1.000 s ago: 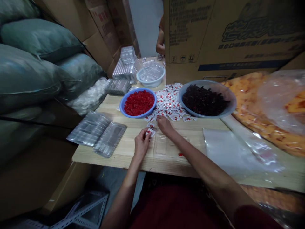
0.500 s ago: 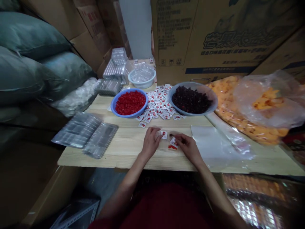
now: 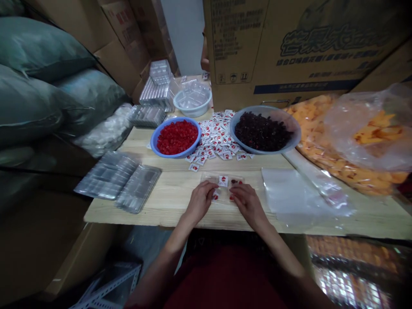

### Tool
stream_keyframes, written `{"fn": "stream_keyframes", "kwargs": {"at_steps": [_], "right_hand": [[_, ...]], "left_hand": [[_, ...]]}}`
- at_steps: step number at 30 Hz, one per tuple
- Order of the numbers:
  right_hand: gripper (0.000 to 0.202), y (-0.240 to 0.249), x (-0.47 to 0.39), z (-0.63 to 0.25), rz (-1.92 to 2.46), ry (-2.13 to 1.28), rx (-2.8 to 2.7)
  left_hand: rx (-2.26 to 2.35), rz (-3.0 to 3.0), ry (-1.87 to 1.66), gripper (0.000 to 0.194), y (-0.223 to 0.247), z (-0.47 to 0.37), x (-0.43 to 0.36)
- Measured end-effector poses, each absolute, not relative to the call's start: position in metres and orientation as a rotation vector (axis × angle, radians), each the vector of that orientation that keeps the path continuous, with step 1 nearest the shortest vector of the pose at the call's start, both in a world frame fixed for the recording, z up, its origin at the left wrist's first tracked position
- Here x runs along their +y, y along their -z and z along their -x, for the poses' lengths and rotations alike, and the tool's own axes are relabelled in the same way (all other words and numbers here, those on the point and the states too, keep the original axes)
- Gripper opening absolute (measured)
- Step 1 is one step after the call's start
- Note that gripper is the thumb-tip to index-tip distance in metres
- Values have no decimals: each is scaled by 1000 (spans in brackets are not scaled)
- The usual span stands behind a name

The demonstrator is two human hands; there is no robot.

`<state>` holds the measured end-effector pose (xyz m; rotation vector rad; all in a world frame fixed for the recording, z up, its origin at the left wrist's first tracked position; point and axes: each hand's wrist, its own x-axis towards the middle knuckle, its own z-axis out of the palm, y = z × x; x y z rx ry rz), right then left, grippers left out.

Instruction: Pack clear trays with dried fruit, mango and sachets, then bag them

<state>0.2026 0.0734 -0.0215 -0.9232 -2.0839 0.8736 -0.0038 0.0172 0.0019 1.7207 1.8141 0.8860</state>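
A clear plastic tray (image 3: 204, 177) with compartments lies on the table before me. In it are a small white packet (image 3: 223, 180) with a red print, a second such packet (image 3: 215, 196), and dark and red dried pieces (image 3: 234, 181). My left hand (image 3: 201, 198) is over the tray's left part, its fingers pinched beside the lower packet. Over the right part is my right hand (image 3: 249, 201), thumb and fingers drawn together by the red pieces. The fingers hide whatever either pinch holds.
Behind the tray are a bowl of red pieces (image 3: 155, 146), a pile of packets (image 3: 214, 137) and a bowl of dark pieces (image 3: 296, 139). Stacked clear trays (image 3: 138, 189) lie left, plastic bags (image 3: 289, 193) right. A large orange-filled bag (image 3: 322, 146) and a carton (image 3: 238, 47) stand beyond.
My left hand has moved down and slightly left, off the upper white packet. My right hand has lowered, and the packet seen at its fingertips no longer shows there.
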Motion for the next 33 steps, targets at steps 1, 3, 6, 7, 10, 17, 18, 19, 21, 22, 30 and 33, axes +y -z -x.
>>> {"fn": "stream_keyframes", "kwargs": {"at_steps": [1, 3, 6, 7, 10, 17, 18, 19, 21, 22, 30, 33], "right_hand": [[17, 23, 69, -206, 918, -832, -2116], [16, 27, 59, -209, 912, -773, -2156], [17, 32, 47, -211, 907, -733, -2200], [18, 32, 44, -211, 906, -728, -2211], [19, 31, 41, -214, 894, -718, -2223], [21, 32, 38, -219, 894, -712, -2162], [21, 32, 38, -220, 896, -712, -2151], [21, 32, 38, -222, 895, -708, -2137], [21, 26, 45, -232, 911, -689, -2094], [21, 21, 52, -241, 932, -666, -2057], [19, -77, 220, -426, 1398, -65, -1560], [14, -95, 297, -465, 1712, -191, -1518]], "left_hand": [[1780, -1801, -843, 26, -3, 4, 19], [1724, -1900, -785, 29, 0, 2, 26], [1672, -1941, -752, 29, 10, -5, 37], [1664, -1954, -742, 28, 14, -7, 39], [1713, -2012, -752, 23, 19, -11, 38], [1829, -2038, -673, 19, 16, -9, 19], [1830, -2034, -664, 18, 17, -9, 18], [1829, -2028, -674, 17, 18, -10, 17], [1829, -2013, -769, 18, 19, -10, 16], [1832, -1996, -841, 20, 18, -8, 15], [2091, -1710, -1132, 28, -5, 39, 1], [2192, -1624, -1090, 31, -6, 43, -5]]}}
